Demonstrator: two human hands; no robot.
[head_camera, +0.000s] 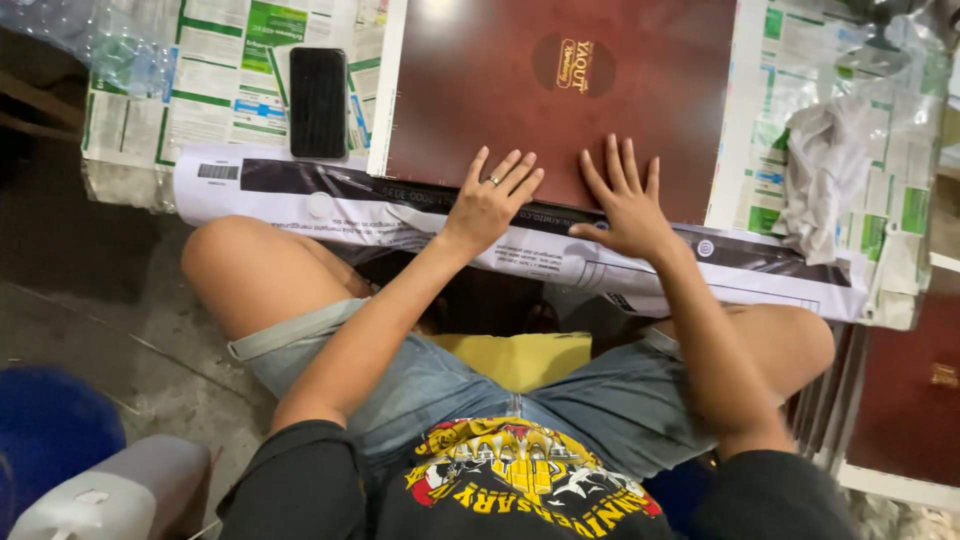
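A dark maroon board (500, 90) with a round gold emblem lies flat on a white sheet over newspapers. My left hand (490, 200), with a ring on one finger, presses flat on the board's near edge, fingers spread. My right hand (625, 200) rests flat beside it on the same edge, fingers spread too. Neither hand holds anything. Below the hands a long white and black printed paper strip (330, 205) runs along the edge.
A black phone (318, 102) lies on the newspapers (215, 90) at the left. Crumpled white plastic (820, 170) sits at the right. More maroon boards (905, 390) stand at the lower right. A grey jug (115, 490) and a blue object (50, 420) are at the lower left.
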